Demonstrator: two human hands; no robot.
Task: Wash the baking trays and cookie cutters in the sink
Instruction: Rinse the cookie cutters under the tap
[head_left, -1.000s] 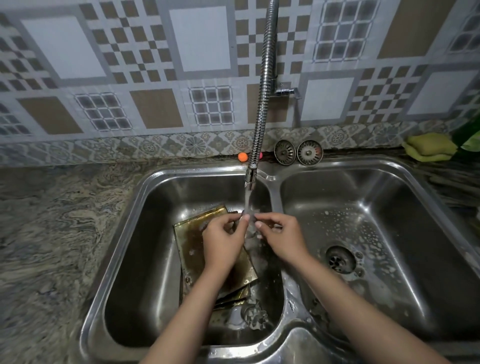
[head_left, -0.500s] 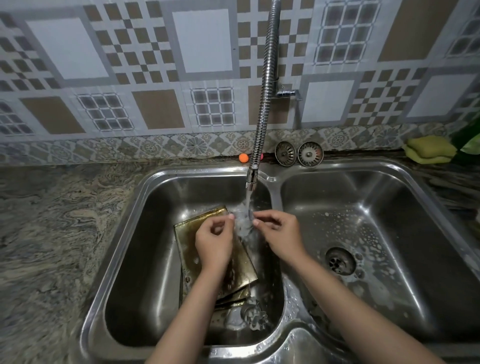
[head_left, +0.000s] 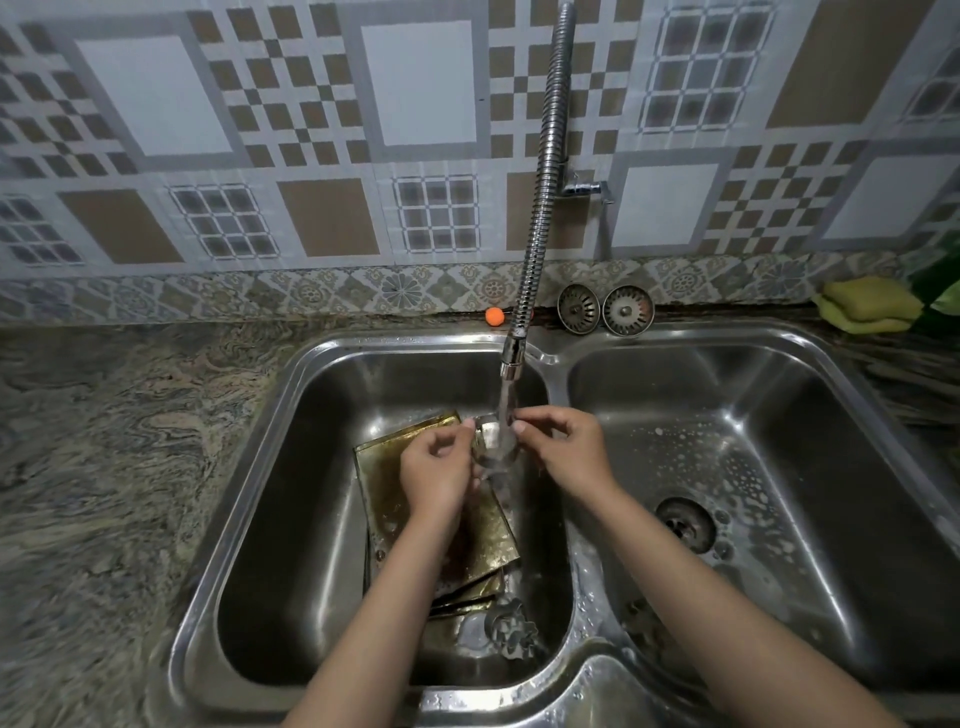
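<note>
My left hand (head_left: 436, 473) and my right hand (head_left: 563, 449) together hold a small metal cookie cutter (head_left: 493, 441) under the running water from the flexible faucet (head_left: 511, 358). Both hands pinch it by the fingertips over the left basin (head_left: 291, 519). Below them lie stacked golden-brown baking trays (head_left: 384, 478), partly hidden by my left forearm. More metal cookie cutters (head_left: 511, 631) rest on the basin floor near the front.
The right basin (head_left: 831, 467) holds soap foam around its drain (head_left: 685, 522). Two sink strainers (head_left: 605, 309) and an orange ball (head_left: 493, 315) sit behind the sink. A yellow-green sponge (head_left: 865, 304) lies at the far right. Granite counter (head_left: 104, 467) spreads to the left.
My hands have shifted slightly while turning the cutter under the stream; the cutter now shows more clearly between my fingertips.
</note>
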